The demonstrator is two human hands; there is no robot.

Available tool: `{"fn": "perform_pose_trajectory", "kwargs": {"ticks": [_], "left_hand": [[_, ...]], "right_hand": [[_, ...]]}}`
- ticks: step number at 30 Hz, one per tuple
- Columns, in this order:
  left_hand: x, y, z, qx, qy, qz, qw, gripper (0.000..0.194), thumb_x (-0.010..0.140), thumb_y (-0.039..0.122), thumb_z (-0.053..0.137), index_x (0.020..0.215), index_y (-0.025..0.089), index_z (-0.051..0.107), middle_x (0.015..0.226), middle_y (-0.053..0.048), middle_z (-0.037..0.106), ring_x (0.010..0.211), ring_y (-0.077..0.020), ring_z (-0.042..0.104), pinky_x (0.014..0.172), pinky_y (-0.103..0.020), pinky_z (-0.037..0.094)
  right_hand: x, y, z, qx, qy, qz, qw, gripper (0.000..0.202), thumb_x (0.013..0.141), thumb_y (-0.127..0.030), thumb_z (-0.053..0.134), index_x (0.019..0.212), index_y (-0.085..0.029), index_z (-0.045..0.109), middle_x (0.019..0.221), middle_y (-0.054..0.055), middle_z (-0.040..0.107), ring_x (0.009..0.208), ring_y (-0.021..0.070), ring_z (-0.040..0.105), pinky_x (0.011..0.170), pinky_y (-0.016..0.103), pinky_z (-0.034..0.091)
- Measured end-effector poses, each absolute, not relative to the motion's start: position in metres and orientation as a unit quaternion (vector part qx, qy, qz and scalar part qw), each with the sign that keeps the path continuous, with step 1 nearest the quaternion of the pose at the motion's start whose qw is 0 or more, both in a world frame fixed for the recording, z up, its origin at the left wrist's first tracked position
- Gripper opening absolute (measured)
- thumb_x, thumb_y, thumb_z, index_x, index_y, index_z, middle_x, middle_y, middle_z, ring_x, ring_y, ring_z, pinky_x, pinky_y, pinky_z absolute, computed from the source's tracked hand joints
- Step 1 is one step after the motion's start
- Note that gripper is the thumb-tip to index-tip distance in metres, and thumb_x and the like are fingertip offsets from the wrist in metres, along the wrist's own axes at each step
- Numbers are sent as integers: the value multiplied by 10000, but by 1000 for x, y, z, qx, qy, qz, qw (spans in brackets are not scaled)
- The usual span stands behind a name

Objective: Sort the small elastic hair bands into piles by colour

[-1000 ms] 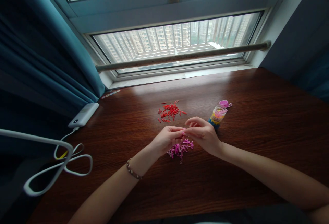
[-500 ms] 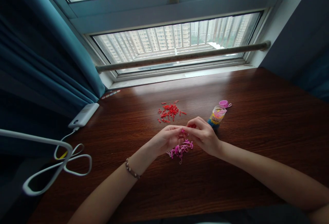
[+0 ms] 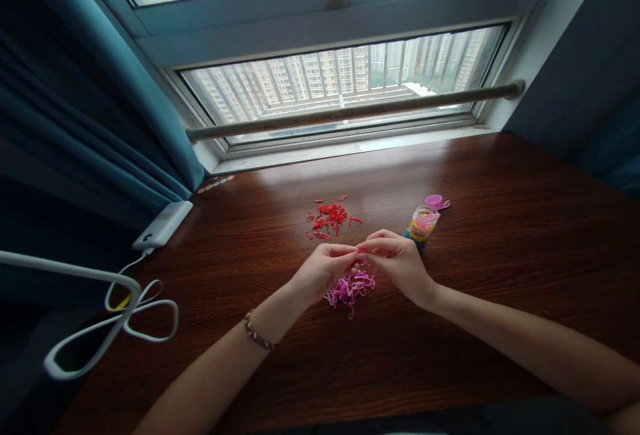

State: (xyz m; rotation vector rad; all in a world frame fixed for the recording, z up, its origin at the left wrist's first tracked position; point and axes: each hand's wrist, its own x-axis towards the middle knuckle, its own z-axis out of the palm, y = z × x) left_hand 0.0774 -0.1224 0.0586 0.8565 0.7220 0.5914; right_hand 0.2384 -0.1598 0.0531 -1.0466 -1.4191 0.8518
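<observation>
My left hand [image 3: 327, 267] and my right hand [image 3: 395, 263] meet fingertip to fingertip above the table. Both pinch a small pink rubber band [image 3: 361, 250], mostly covered by the fingers. Just below them lies a loose pile of pink and purple rubber bands [image 3: 351, 290], partly hidden by my left hand. Beyond my hands is a scatter of small red looped pieces [image 3: 329, 216], seemingly twisted or knotted bands. A clear jar [image 3: 423, 225] holding yellow, pink and blue contents stands uncapped close behind my right hand.
The jar's pink lid [image 3: 435, 202] lies past the jar on the brown wooden table [image 3: 500, 235]. On the left are a white power bank [image 3: 163, 224] with a cable and a bent white stand [image 3: 115, 278]. A window with a rail [image 3: 350, 112] borders the far side.
My fingertips have closed in on the pink band, which now shows less. My right hand's fingers have straightened slightly. The piles and the jar have stayed put.
</observation>
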Motion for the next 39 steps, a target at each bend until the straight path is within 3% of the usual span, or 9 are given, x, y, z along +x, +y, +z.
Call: {"fn": "perform_pose_trajectory", "kwargs": {"ticks": [7,17,21,27,31,33,36,39], "left_hand": [[76,-119,56,395,375,314,778,240,609,212,735,804,79,689,736,-85,677,645,-110,594,661,-225,459],[82,-132,58,466,363,348,728,269,700,243,663,926,97,674,821,-91,685,778,-168,610,756,-281,458],[82,-134,60,462,375,370,714,249,663,210,693,881,90,683,837,-103,690,766,-172,621,736,-272,473],[86,-134,62,359,406,379,750,171,583,146,739,729,81,677,677,-67,686,624,-122,624,638,-214,492],[91,-134,73,332,393,373,772,127,575,112,735,679,87,667,672,-58,683,633,-104,628,646,-183,493],[96,-131,81,359,377,383,763,114,589,120,728,684,96,671,672,-50,682,628,-95,623,636,-173,490],[109,-119,96,452,350,410,711,108,615,136,713,714,107,680,692,-43,682,621,-72,601,612,-154,472],[130,-101,113,576,308,404,641,128,637,172,696,748,109,684,701,-50,674,613,-77,581,595,-177,467]], "right_hand": [[239,-160,54,-441,-600,369,555,114,715,-276,650,765,-185,699,788,52,616,695,144,590,591,242,507],[239,-161,55,-456,-616,332,550,78,716,-224,644,764,-173,679,760,54,659,682,164,612,629,272,519],[240,-161,55,-464,-610,354,536,75,725,-212,633,771,-165,668,730,44,657,656,157,613,617,264,515],[241,-158,56,-452,-612,368,535,72,713,-229,643,718,-157,644,781,43,612,713,147,597,630,248,511],[249,-168,65,-417,-586,449,530,247,690,-255,668,912,-170,600,852,40,619,766,152,614,692,268,525],[260,-179,71,-425,-591,433,531,347,672,-244,687,996,-184,577,894,45,626,784,158,616,714,279,524],[281,-193,78,-483,-592,314,562,203,681,-228,677,876,-190,632,843,37,632,729,152,612,683,270,517],[301,-197,81,-511,-508,303,624,97,705,-236,656,784,-183,636,724,17,639,634,140,611,613,261,517]]}}
